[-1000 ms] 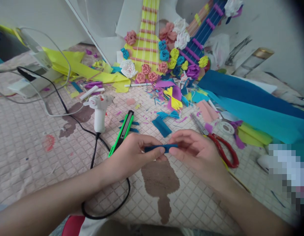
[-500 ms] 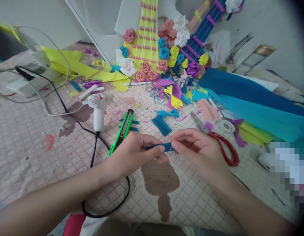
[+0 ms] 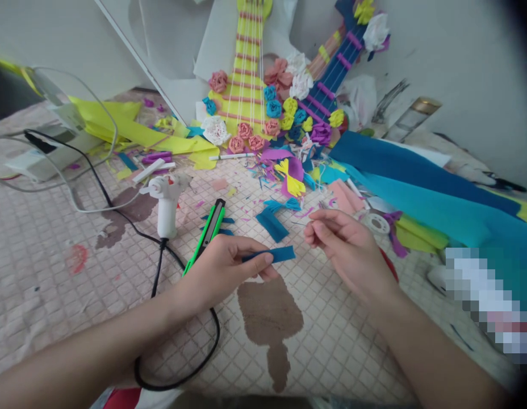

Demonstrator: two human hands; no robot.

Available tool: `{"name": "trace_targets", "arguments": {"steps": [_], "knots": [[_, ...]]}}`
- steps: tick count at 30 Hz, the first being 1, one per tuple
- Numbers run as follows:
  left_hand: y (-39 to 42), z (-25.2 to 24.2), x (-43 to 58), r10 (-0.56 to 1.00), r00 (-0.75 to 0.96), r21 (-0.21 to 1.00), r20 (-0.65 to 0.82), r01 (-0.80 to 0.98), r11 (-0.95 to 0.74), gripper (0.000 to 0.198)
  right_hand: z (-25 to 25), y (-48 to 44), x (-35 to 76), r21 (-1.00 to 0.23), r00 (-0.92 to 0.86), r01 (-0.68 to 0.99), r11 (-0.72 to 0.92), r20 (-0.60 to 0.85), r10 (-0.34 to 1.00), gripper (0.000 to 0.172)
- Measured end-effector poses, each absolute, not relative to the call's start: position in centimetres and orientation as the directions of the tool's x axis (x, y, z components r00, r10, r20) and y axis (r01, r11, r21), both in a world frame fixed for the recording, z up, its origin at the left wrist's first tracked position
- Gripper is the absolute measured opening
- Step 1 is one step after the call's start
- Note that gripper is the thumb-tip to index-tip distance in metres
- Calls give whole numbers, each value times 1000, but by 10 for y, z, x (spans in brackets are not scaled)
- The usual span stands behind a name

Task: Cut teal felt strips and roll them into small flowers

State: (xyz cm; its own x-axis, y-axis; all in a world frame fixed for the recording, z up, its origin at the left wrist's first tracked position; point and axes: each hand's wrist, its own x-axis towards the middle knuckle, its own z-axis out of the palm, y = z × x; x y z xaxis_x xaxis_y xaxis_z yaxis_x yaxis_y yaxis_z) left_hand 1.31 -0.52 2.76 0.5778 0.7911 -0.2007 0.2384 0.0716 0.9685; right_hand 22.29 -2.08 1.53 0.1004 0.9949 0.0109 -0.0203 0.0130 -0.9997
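Note:
My left hand [image 3: 229, 268] is closed in a pinch on one end of a short dark blue paper strip [image 3: 275, 254], which sticks out to the right above the mat. My right hand [image 3: 351, 247] hovers just right of the strip's free end and does not touch it. Its fingers are curled with the thumb against the index, and nothing shows between them. A green utility knife [image 3: 207, 232] lies right behind my left hand. Red-handled scissors [image 3: 390, 266] are mostly hidden under my right hand.
A white glue gun [image 3: 165, 200] stands behind the knife, its black cable [image 3: 178, 363] looping under my left arm. Paper guitars covered in paper flowers [image 3: 250, 96] lean at the back. Blue paper sheets [image 3: 417, 182], a tape roll [image 3: 376, 223], a cut blue piece [image 3: 271, 224] and scraps lie around.
My right hand has let go of the blue strip and drawn back up and to the right. The left hand keeps hold of it. The view has tilted slightly.

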Motion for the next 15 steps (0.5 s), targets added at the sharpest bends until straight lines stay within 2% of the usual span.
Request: {"name": "trace_targets", "arguments": {"steps": [6, 11, 15], "knots": [[-5, 29, 13, 785, 584, 969, -207, 231, 84, 20, 11, -16, 230, -991, 166, 131, 32, 54, 985, 19], [-6, 25, 12, 785, 598, 974, -160, 224, 29, 23, 18, -5, 238, -974, 258, 211, 80, 135, 957, 14], [-8, 26, 11, 787, 607, 971, -110, 236, -47, 28, 39, 26, 231, -878, 202, 444, 178, 291, 935, 23]]}}
